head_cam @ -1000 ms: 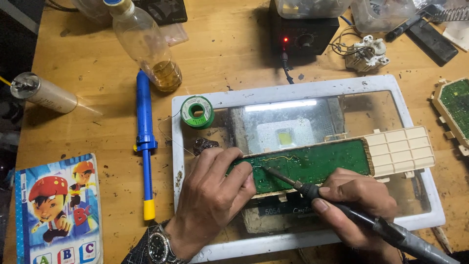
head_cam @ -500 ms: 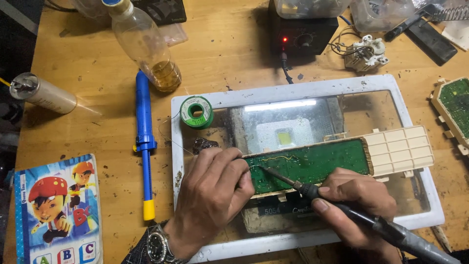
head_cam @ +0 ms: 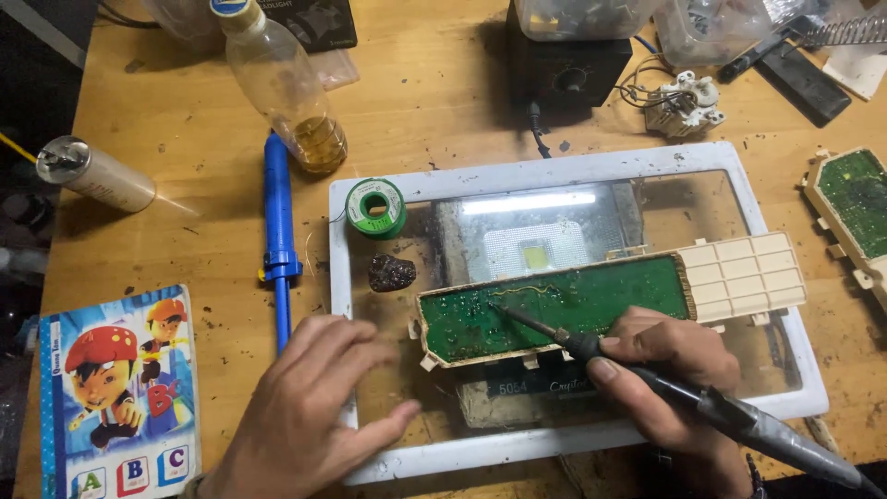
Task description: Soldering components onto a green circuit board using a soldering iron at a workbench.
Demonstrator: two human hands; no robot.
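A green circuit board (head_cam: 573, 310) in a cream plastic casing lies on a white-framed glass panel (head_cam: 554, 171). My right hand (head_cam: 679, 374) grips a dark soldering iron (head_cam: 721, 411), and its tip touches the board's left half. My left hand (head_cam: 314, 407) hovers flat over the panel's lower left corner, fingers spread, holding nothing. A green spool of solder wire (head_cam: 376, 208) and a dark lump (head_cam: 393, 273) sit on the panel's left side.
On the wooden table: a blue desoldering pump (head_cam: 277, 231), a plastic bottle with amber liquid (head_cam: 286, 88), a metal canister (head_cam: 92, 173), a children's alphabet book (head_cam: 115, 393), a black box (head_cam: 568, 55), a second circuit board (head_cam: 855, 199).
My left hand has let go of the board's left end and pulled back to the lower left. The soldering iron tip stays on the board.
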